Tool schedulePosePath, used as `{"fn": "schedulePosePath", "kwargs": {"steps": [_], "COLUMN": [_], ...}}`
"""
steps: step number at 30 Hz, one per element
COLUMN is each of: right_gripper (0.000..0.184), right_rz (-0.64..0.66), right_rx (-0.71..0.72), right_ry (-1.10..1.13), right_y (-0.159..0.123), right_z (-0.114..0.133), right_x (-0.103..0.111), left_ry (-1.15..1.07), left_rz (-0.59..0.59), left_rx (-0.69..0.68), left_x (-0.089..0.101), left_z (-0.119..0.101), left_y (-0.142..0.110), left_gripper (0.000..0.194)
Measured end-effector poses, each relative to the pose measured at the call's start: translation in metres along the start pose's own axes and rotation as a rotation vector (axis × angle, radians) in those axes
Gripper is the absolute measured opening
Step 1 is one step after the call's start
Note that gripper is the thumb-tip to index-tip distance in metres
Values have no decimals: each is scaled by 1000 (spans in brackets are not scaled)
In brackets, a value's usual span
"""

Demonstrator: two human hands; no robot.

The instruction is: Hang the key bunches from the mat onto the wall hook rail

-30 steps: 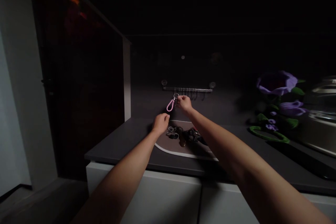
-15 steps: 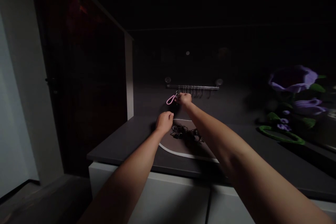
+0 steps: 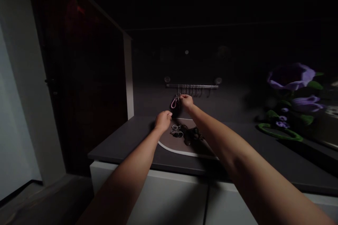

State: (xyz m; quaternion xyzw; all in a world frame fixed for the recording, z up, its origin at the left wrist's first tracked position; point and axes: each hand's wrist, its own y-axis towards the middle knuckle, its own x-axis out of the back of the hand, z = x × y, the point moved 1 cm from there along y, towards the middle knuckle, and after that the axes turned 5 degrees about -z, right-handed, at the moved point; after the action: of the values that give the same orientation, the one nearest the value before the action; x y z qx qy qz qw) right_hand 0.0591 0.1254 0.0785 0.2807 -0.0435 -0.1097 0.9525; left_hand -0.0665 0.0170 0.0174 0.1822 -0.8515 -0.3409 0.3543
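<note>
My right hand (image 3: 187, 101) is pinched at the metal ring of a keychain, just below the left end of a clear hook rail (image 3: 195, 86) on the dark wall. A pink loop strap (image 3: 173, 103) hangs from that keychain, left of the fingertips. Whether the ring is on a hook cannot be told. My left hand (image 3: 163, 120) is closed, lower and to the left, over the edge of a brown mat (image 3: 169, 144) with a white rim. Its fingertips are pressed together and what they hold, if anything, is hidden. Several key rings and keys (image 3: 180, 134) lie on the mat, partly in shadow.
Several hooks hang along the rail between two suction cups. Purple knitted flowers (image 3: 292, 77) with a green loop base (image 3: 280, 133) stand on the dark counter (image 3: 118, 140) at the right. A shelf edge runs overhead, and a side panel (image 3: 128, 77) rises at the left.
The pink strap has swung from slanting out leftward to hanging nearly straight down. My right hand stays by the rail, and my left hand has barely moved. The view has shifted slightly.
</note>
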Motion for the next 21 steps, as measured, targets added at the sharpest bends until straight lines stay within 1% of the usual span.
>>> {"fn": "schedulePosePath", "kwargs": {"steps": [5, 8, 11, 15, 18, 21], "right_gripper": [24, 22, 17, 12, 10, 12], "right_rz": [9, 21, 79, 182, 200, 212], "right_rx": [-233, -298, -358, -365, -324, -257], "right_ry": [120, 166, 223, 245, 207, 113], "right_y": [-23, -39, -56, -80, -97, -110], "right_z": [15, 28, 38, 42, 37, 27], "right_x": [13, 21, 27, 35, 40, 45], "left_ry": [-62, -97, -91, -49, 2, 51], "left_rz": [43, 85, 138, 184, 226, 258], "left_rx": [14, 39, 41, 32, 28, 6], "left_x": [-1, -3, -4, -3, -2, -1], "left_z": [2, 3, 4, 3, 2, 3], "left_y": [-1, -1, -2, -3, -5, -7], "left_gripper": [19, 19, 18, 18, 20, 22]}}
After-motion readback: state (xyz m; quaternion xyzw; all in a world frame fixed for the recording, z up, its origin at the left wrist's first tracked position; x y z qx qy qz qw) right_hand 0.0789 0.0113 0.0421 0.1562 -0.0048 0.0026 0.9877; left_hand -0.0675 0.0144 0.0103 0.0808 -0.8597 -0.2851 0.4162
